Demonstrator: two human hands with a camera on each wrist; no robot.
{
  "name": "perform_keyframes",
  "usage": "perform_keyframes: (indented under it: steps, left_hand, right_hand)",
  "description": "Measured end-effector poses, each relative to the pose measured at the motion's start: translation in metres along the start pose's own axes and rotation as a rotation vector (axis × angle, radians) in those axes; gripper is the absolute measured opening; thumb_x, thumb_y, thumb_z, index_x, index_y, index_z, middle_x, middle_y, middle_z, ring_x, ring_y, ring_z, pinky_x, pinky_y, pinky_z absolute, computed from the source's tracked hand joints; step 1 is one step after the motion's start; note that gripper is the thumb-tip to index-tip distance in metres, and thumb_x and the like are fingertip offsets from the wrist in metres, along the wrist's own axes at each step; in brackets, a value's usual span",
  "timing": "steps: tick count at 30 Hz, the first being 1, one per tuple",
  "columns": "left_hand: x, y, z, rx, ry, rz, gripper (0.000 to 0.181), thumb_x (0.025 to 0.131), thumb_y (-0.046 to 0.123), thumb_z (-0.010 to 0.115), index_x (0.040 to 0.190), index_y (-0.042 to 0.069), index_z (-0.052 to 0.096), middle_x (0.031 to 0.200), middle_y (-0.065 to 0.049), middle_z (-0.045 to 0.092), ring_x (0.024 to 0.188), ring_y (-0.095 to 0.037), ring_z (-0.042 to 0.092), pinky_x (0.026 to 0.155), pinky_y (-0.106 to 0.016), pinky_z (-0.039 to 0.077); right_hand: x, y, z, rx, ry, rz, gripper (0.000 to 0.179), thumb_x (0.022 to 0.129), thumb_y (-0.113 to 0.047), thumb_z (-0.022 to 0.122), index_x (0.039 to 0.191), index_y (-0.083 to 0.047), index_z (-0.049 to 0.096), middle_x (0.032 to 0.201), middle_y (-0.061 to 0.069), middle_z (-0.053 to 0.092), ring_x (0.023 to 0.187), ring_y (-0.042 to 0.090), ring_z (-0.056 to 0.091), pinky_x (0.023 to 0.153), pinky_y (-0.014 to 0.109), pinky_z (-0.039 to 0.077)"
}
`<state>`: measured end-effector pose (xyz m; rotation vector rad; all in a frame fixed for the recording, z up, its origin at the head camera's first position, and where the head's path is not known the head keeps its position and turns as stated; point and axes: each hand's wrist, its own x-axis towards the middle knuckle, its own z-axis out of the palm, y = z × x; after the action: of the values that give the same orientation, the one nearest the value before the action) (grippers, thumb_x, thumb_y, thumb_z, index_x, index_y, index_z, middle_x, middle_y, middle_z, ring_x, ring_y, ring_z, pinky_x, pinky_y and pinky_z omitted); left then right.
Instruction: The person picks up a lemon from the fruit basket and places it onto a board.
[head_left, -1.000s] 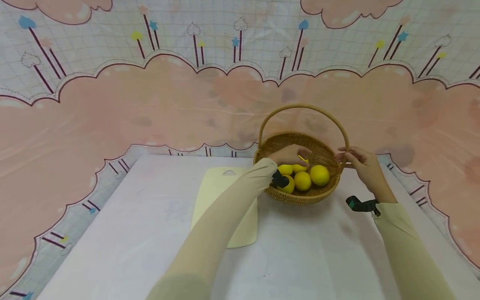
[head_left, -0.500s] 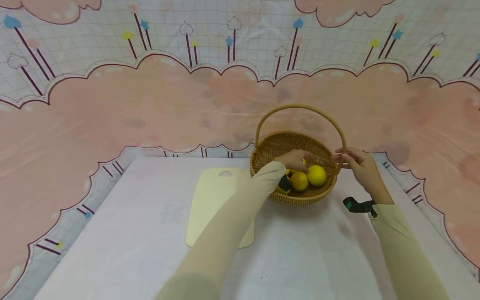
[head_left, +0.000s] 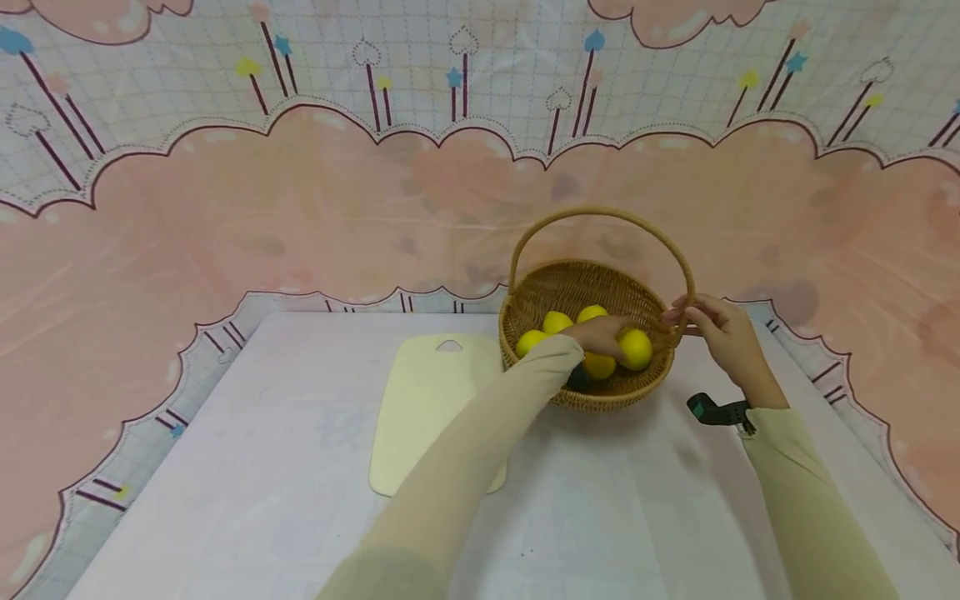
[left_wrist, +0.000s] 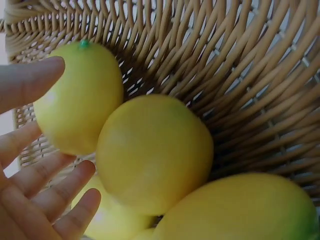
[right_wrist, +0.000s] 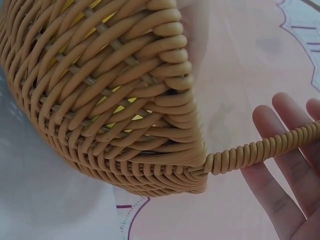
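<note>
A wicker basket [head_left: 581, 283] with a tall arched handle [head_left: 600, 210] holds several yellow lemons. My left hand [head_left: 602, 334] reaches inside, around the rightmost lemon [head_left: 637, 349]. In the left wrist view, the thumb lies over the side of this lemon [left_wrist: 85, 105], below its green tip. The other fingers [left_wrist: 57, 192] are spread, fairly straight, below and behind it. Another lemon [left_wrist: 155, 150] sits right against it. At the basket's right side, my right hand [head_left: 723, 333] holds the foot of the handle, its fingers [right_wrist: 290, 165] passing behind the cane wrapping.
A cream cutting board [head_left: 420, 400] lies left of the basket on the white tabletop [head_left: 300, 417], partly covered by my left sleeve. More lemons [head_left: 557, 322] rest at the basket's left and back. A patterned cloth [head_left: 360, 225] hangs behind the table.
My left hand has moved right and lower within the basket, from above the middle lemons to the rightmost one. Lemons on the left now show. My right hand stays at the handle.
</note>
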<state>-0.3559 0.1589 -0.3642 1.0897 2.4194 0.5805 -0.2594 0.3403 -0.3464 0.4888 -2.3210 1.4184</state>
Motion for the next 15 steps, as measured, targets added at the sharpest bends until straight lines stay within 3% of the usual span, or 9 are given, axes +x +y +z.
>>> perform_keyframes:
  steps: [5,10,15]
  left_hand:
    - [0.0005,0.0002,0.0017,0.029,0.001,0.007,0.069,0.090,0.022,0.062,0.149,0.015,0.027,0.152,-0.001,0.035,0.138,-0.016,0.035,0.113,-0.025,0.031]
    - [0.0006,-0.0012,0.0016,0.042,0.016,-0.010,0.066,0.091,0.021,0.061,0.149,0.015,0.028,0.151,-0.002,0.036,0.137,-0.016,0.036,0.111,-0.025,0.033]
    - [0.0001,-0.0014,0.0028,0.063,0.018,-0.022,0.062,0.092,0.021,0.059,0.148,0.015,0.031,0.150,-0.004,0.037,0.140,-0.017,0.031,0.110,-0.026,0.034]
  right_hand:
    - [0.0005,-0.0006,-0.0006,0.022,-0.025,-0.004,0.020,0.099,-0.010,0.044,0.107,-0.006,0.062,0.093,-0.016,0.067,0.087,-0.002,0.065,0.076,0.012,0.053]
    - [0.0014,0.0005,-0.0003,0.126,-0.070,0.009,0.022,0.100,-0.012,0.042,0.106,-0.009,0.063,0.093,-0.012,0.068,0.088,0.000,0.066,0.076,0.012,0.053]
    - [0.0007,0.0026,-0.0009,0.185,-0.100,0.018,0.024,0.100,-0.012,0.041,0.109,-0.001,0.060,0.092,-0.009,0.071,0.088,0.001,0.068,0.076,0.013,0.054]
